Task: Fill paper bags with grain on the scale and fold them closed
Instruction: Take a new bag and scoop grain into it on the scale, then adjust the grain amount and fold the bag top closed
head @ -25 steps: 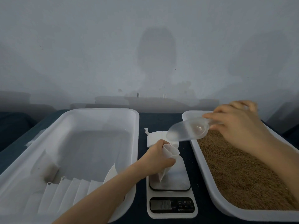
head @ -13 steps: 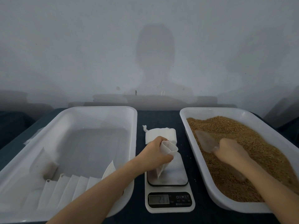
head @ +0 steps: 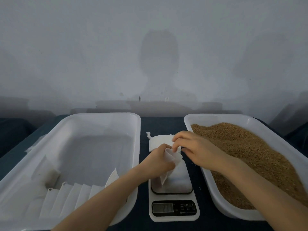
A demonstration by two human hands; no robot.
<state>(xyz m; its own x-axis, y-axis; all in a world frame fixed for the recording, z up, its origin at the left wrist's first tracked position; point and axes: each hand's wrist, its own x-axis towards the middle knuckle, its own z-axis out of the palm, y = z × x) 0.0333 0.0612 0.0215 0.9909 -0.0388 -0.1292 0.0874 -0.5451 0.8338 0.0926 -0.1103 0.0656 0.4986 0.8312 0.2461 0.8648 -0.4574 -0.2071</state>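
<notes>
- Paper bag (head: pixel 175 158): stands on the scale (head: pixel 173 212), at the middle of the table's (head: pixel 160 124) near edge. It is gripped round its side by the left hand (head: pixel 158 161), fingers curled about it.
- Right hand (head: pixel 196 147): brought to the bag's mouth. The top edge appears to be pinched between thumb and forefinger. Nothing else is seen held in it.
- Display (head: pixel 164 207): a reading is lit, but the digits are too blurred to be trusted.
- Grain (head: pixel 246 152): heaped in the right tray (head: pixel 216 115) along the table's right side. A large supply is left.
- Left tray (head: pixel 106 114), on the table's left side: an overlapped row of bags (head: pixel 75 195) is laid in its near part. Whether these are filled cannot be told.
- Stack of flat bags (head: pixel 158 141): lies on the table just behind the scale, partly hidden by the hands.

Judgement: filling of this bag is taken as finished or nearly so, since both hands are on the paper. Folding is judged to be just starting, as the mouth is not yet closed. Still to be done are the fold and the setting aside of the bag. The remaining flat bags are then to be filled in the same way.
</notes>
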